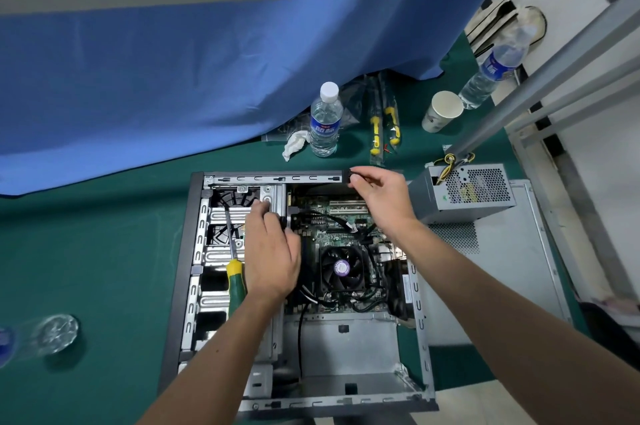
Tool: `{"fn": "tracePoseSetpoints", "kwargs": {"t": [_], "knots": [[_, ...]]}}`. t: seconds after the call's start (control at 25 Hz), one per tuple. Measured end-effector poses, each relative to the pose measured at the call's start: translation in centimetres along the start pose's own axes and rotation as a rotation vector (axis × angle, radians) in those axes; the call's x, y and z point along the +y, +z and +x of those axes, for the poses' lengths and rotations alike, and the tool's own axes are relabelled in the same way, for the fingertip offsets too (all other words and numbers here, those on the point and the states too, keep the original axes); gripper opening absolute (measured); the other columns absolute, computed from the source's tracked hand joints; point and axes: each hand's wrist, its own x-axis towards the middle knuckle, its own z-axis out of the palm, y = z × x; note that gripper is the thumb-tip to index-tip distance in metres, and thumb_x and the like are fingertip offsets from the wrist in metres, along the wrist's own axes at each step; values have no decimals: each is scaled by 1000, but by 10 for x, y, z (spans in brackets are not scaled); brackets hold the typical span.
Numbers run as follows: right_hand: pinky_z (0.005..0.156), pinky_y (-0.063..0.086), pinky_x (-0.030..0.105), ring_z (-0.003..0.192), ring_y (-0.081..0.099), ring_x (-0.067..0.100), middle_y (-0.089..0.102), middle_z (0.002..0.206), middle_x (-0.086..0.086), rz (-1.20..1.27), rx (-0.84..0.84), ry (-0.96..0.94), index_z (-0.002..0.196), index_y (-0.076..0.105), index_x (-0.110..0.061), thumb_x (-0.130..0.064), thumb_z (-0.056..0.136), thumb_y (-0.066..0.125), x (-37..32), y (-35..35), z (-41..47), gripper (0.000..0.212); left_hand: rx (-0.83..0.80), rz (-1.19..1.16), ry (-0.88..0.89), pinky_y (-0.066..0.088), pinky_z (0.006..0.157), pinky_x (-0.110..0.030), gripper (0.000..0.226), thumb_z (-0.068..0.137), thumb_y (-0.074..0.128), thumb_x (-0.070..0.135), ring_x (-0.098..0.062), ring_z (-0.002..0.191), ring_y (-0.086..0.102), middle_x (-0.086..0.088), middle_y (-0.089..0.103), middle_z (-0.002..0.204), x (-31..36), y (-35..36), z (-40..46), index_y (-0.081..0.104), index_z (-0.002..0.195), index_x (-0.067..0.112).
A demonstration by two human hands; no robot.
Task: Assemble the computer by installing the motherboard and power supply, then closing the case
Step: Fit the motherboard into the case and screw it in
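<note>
**Open case with board fitted, power supply outside**

Head view. The computer case (298, 286) lies on its side in the lower centre of the frame, side open, on a green table cover (86, 251). The motherboard (343, 227) sits inside the case, with its black cooling fan (341, 270) near the centre of the frame. The power supply (464, 192) stands outside the case, just beside its upper right corner, resting on the detached grey side panel (502, 251) at right.

The left hand (272, 248) is down inside the case at the drive bay, fingers curled; its fingertips reach the metal bracket at the bay's upper end. Whether it grips anything cannot be told. A screwdriver (233, 261) with a green and yellow handle lies in the bay just left of this hand.

The right hand (381, 197) is over the upper right rim of the case, pinching a black connector (355, 176) between thumb and fingers.

Above the case stand a water bottle (325, 119) and a paper cup (441, 111); a blue cloth (173, 78) fills the upper left.
</note>
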Motion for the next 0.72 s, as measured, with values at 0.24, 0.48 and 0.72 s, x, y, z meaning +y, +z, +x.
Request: {"fn": "tracePoseSetpoints", "kwargs": {"t": [0.24,0.48,0.72], "knots": [[98,47,26,105,64,9,71,108,-7,-141,-94,-16,111,74,-18,-20,93,67,22,22,-1,20,32,24,3,38,108,-44,30,92,37,24,-34,120,45,-21,48,127,0,-1,1,51,100,-1],[85,48,18,86,63,1,71,93,-11,-122,-74,22,105,76,-16,-18,90,71,31,48,11,16,34,72,16,37,106,-42,28,89,42,25,-32,120,45,-19,49,126,-2,3,3,52,97,0],[83,50,15,91,65,2,72,95,-7,3,-111,91,109,74,-16,-13,90,70,37,73,8,20,34,102,32,39,106,-46,26,84,42,22,-33,121,45,-20,50,126,-2,4,2,52,93,0]]}}
